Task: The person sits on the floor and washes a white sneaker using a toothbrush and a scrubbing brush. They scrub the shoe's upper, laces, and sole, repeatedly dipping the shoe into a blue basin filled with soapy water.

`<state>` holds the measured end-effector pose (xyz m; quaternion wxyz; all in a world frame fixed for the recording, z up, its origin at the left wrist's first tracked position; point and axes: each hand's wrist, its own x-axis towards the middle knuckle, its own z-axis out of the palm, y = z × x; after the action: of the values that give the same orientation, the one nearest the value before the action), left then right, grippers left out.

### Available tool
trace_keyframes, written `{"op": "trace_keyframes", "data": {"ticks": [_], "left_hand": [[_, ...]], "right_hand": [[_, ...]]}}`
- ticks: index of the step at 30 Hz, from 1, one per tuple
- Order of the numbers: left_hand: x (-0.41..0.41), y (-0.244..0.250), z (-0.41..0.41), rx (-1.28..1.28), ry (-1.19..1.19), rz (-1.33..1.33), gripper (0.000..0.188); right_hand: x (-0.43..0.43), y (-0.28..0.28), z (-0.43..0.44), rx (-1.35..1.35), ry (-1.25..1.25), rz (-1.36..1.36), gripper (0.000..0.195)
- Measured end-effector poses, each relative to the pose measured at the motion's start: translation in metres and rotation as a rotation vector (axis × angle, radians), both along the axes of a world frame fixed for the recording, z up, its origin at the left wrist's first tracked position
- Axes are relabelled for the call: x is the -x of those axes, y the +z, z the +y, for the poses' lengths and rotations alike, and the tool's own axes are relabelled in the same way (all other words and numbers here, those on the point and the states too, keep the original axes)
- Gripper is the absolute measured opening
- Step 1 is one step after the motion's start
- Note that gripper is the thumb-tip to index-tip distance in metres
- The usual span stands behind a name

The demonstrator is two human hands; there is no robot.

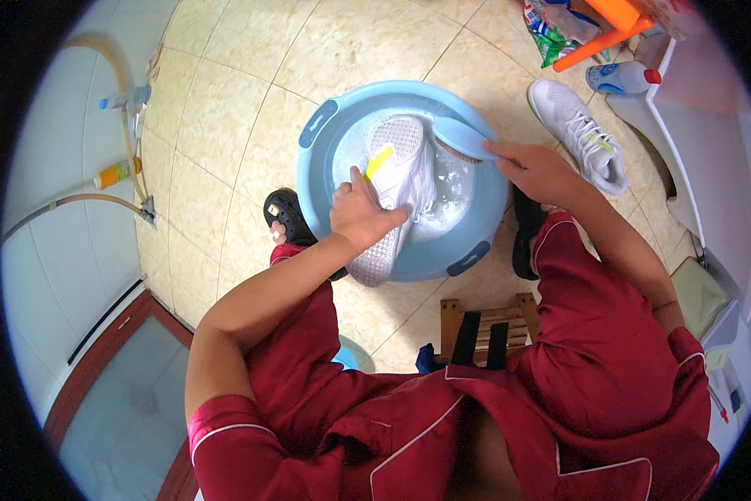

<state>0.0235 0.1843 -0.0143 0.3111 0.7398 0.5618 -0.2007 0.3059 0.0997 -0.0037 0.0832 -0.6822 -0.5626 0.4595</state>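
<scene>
A light blue plastic basin [316,181] with sudsy water [454,194] stands on the floor between my feet. Across its left part lies a white sneaker [407,178], patterned sole partly up, one end resting over the near rim. My left hand [364,216] grips the sneaker around its middle, thumb and a finger spread. The handle end of a light blue scrub brush [463,138] is in my right hand [532,169], at the basin's right side. The brush's brown bristles face down over the suds, just right of the sneaker, without plain contact.
A second white sneaker [560,113] lies right of the basin, near a white bottle with a red cap [620,78] and a detergent bag [548,44]. A wooden stool [449,325] is below me. Hoses [97,197] run along the left wall.
</scene>
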Motion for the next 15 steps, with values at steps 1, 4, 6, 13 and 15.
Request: {"op": "trace_keyframes", "data": {"ticks": [1, 4, 6, 13, 15], "left_hand": [[-0.001, 0.0, -0.002, 0.008, -0.006, 0.023, 0.112], [-0.004, -0.003, -0.01, 0.007, -0.076, 0.082, 0.109], [0.0, -0.008, -0.017, -0.021, -0.157, 0.12, 0.108], [0.023, -0.01, -0.015, 0.328, -0.083, 0.181, 0.115], [0.041, -0.017, -0.014, 0.336, -0.059, 0.119, 0.123]], "right_hand": [[0.001, -0.004, 0.0, -0.043, -0.035, 0.03, 0.036], [0.017, -0.026, 0.001, -0.14, -0.054, 0.065, 0.035], [0.032, -0.039, 0.006, -0.168, 0.052, 0.018, 0.034], [0.068, -0.069, 0.034, -0.091, 0.252, -0.089, 0.029], [0.072, -0.081, 0.038, -0.14, 0.171, -0.025, 0.029]]}}
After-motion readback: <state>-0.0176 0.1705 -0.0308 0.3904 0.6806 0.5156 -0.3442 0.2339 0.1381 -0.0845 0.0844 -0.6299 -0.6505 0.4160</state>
